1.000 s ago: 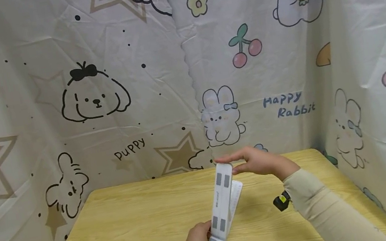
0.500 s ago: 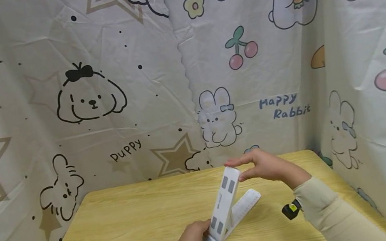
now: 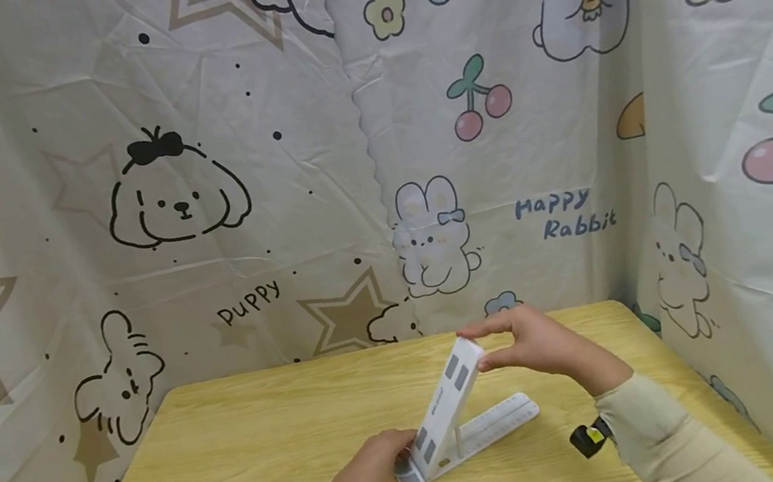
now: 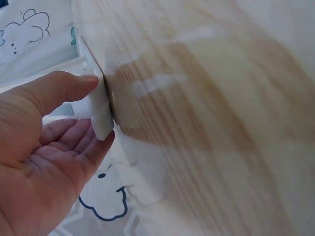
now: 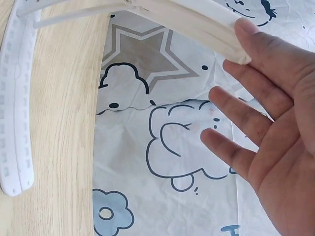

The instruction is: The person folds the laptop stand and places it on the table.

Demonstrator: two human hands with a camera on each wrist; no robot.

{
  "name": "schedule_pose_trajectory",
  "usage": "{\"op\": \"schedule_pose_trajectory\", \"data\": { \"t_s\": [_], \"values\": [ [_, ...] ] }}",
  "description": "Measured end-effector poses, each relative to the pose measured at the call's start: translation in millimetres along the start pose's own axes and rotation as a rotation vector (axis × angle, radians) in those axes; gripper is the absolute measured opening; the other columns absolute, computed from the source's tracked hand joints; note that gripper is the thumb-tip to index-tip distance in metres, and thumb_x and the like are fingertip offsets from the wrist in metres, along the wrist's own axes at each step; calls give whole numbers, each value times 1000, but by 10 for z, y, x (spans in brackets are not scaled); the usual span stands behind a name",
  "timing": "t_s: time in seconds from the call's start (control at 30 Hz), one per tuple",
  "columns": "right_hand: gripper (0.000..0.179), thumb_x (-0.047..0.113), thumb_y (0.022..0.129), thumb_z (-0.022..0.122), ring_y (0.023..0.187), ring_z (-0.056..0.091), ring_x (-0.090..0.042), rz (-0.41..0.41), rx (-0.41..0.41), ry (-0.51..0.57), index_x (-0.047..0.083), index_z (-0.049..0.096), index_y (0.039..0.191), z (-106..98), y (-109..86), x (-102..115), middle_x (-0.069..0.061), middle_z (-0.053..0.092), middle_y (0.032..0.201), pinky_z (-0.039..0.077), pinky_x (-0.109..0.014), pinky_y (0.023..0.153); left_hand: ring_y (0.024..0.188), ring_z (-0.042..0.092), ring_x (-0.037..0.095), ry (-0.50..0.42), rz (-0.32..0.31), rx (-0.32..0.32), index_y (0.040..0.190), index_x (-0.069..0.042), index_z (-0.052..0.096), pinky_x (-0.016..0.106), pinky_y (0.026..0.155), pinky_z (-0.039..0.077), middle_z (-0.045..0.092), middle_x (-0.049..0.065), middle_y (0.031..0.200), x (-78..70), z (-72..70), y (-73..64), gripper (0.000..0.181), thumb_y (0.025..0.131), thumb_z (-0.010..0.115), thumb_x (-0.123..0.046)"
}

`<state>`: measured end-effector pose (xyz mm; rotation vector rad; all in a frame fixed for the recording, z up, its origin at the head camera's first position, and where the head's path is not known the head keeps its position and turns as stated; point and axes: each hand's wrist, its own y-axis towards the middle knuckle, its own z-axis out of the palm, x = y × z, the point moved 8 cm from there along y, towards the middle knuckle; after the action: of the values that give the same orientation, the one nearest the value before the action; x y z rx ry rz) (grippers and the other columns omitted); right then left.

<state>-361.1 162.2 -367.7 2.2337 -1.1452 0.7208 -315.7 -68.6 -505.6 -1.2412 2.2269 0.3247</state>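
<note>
A white folding stand (image 3: 450,399) with grey pads, apparently a laptop stand, is spread on the table in the head view. Its slotted base bar (image 3: 508,414) lies low, and the padded upper arm slants up from the near end, with a thin strut between them. My left hand (image 3: 370,471) grips the stand's near end; the left wrist view shows the thumb on one side of the white end (image 4: 102,110) and fingers on the other. High up, my right hand (image 3: 542,341) pinches the raised arm's tip (image 5: 231,42) between thumb and index finger, the other fingers extended.
Light wood-grain table (image 3: 258,438) lies under the stand. A patterned fabric curtain (image 3: 323,226) hangs around its back and sides. A small black device (image 3: 589,439) is attached near the right sleeve's cuff.
The stand has opened wider: the base bar has swung down to the right, away from the padded arm. Both hands keep their hold, the right shifting slightly rightward. The head view has turned a little.
</note>
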Motion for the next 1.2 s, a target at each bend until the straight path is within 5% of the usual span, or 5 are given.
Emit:
{"op": "schedule_pose_trajectory", "data": {
  "t_s": [0.37, 0.7, 0.87, 1.2],
  "values": [
    [49, 41, 81, 86, 115, 65, -25, 81, -18, 74, 28, 74, 127, 30, -51, -106, 2, 72, 127, 54, -54, 99, 100, 60, 7, -26, 53, 6, 133, -6, 67, 28, 89, 57, 69, -4, 117, 50, -19, 4, 65, 71, 83, 4],
    [48, 36, 80, 87, 121, 65, -27, 37, -126, 78, 24, 75, 125, 57, -150, -30, 4, 73, 126, 57, -50, 98, 108, 60, 5, 127, 101, 70, 141, -6, 61, 28, 96, 56, 68, -4, 125, 124, -68, 120, 70, 75, 82, 4],
    [48, 38, 82, 86, 124, 64, -27, 39, -150, 74, 23, 75, 126, 122, -189, 46, 4, 72, 128, 57, -48, 98, 108, 62, 9, 165, 153, 46, 139, -5, 62, 29, 93, 57, 69, 0, 122, 186, -193, 149, 66, 75, 78, 6],
    [47, 34, 88, 82, 125, 63, -29, 76, -207, 69, 25, 71, 132, 161, -210, 47, 5, 68, 135, 54, -53, 103, 116, 62, 13, 86, 143, 72, 143, -4, 58, 32, 99, 55, 67, 2, 130, 242, -177, 175, 69, 78, 79, 3]
  ]
}}
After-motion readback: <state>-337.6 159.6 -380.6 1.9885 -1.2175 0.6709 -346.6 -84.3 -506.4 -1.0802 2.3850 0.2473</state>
